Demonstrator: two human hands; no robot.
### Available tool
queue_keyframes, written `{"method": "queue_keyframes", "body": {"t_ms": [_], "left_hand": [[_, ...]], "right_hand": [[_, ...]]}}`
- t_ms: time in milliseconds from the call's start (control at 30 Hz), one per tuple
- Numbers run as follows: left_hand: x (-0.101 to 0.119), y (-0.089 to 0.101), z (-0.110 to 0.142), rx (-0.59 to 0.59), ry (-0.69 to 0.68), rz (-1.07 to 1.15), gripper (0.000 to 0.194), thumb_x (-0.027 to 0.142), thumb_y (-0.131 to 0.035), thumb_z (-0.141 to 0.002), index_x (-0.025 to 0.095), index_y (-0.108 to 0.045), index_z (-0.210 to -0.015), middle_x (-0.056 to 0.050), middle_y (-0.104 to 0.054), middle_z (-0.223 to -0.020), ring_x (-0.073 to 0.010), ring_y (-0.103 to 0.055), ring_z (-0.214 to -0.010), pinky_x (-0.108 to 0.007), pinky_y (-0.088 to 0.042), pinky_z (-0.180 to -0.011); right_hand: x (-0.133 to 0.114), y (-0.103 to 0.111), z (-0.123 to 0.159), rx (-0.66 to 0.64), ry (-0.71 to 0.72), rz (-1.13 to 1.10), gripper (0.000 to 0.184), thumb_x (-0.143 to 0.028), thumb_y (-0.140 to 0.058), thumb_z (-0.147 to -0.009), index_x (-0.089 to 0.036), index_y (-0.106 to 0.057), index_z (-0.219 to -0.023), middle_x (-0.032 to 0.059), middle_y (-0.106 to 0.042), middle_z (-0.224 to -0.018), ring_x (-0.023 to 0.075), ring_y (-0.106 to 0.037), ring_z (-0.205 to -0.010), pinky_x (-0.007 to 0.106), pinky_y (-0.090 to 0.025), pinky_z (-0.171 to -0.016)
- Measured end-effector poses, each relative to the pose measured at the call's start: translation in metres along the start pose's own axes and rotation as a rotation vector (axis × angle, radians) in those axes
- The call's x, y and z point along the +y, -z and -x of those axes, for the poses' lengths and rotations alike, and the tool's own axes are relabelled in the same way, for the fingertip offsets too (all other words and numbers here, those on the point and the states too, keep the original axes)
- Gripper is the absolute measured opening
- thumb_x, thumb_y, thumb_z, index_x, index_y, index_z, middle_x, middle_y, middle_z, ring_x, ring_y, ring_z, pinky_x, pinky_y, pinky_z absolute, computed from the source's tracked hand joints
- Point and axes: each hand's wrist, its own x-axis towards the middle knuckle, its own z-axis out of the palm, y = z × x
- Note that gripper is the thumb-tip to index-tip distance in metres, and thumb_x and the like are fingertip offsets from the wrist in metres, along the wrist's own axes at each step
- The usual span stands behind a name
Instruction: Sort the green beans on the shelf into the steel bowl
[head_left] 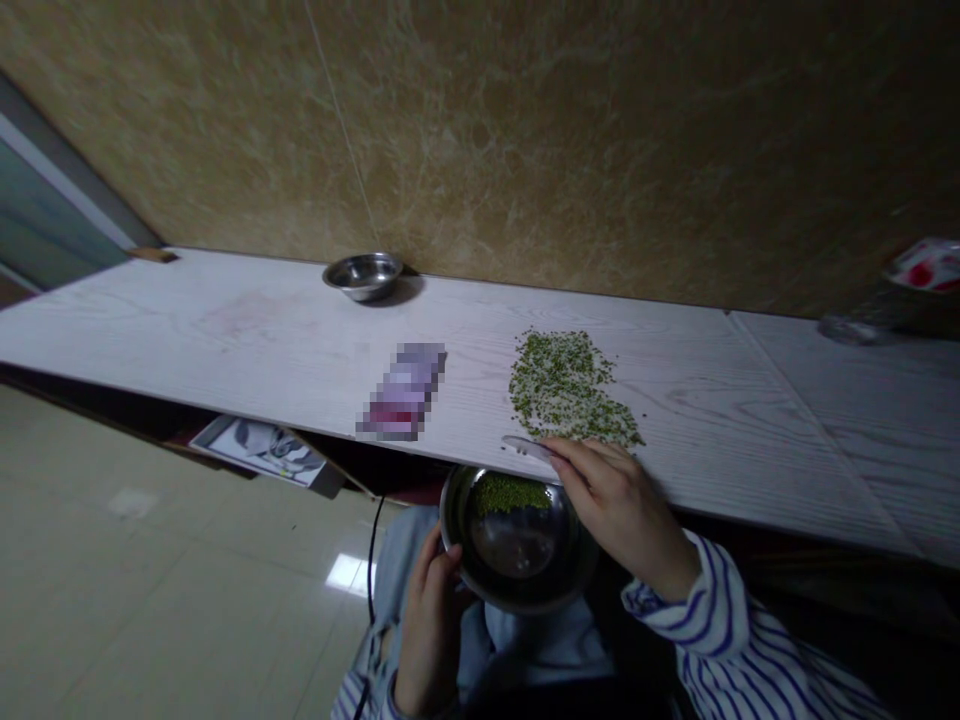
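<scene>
Small green beans [562, 375], which look like mung beans, lie spread on the white wood-grain tabletop. Below the table's front edge, my left hand [435, 600] grips the left rim of a steel bowl [517, 590], its thumb over the edge. More beans are heaped at the far side inside that bowl. My right hand [615, 500] is closed around a thin, pale, flat piece with a rounded end [525, 446], whose exact kind I cannot make out. It lies low at the table edge, just above the bowl and in front of the spread beans.
A second, smaller steel bowl [364, 276] stands by the wall. A blurred-out phone-like rectangle [405, 392] lies left of the beans. At the far right is a clear plastic container [862, 320] with red-and-white on top. An open drawer [259, 448] juts out beneath the table [247, 340].
</scene>
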Motion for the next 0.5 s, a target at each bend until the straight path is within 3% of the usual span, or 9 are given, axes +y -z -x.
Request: {"method": "queue_keyframes", "body": {"t_ms": [300,500], "left_hand": [[0.004,0.000,0.001,-0.016,-0.004,0.019,0.049,0.041,-0.067,-0.079,0.020,-0.065,-0.124,-0.010,-0.070,-0.108,-0.0301,-0.066,-0.101,-0.031,-0.055,-0.067],[-0.001,-0.002,0.000,0.031,-0.016,-0.042,0.050,0.042,-0.064,-0.081,0.020,-0.067,-0.125,-0.013,-0.069,-0.120,-0.0339,-0.062,-0.111,-0.033,-0.056,-0.069]], "right_hand": [[-0.019,0.011,0.013,-0.074,0.146,-0.116,0.022,-0.010,-0.055,-0.096,-0.019,-0.066,-0.112,0.0028,-0.077,-0.094,0.0177,-0.070,-0.086,0.036,-0.051,-0.078],[0.004,0.013,0.020,0.086,-0.034,0.004,0.022,-0.018,-0.053,-0.097,-0.020,-0.069,-0.112,0.0072,-0.078,-0.100,0.0215,-0.073,-0.090,0.037,-0.056,-0.084]]}}
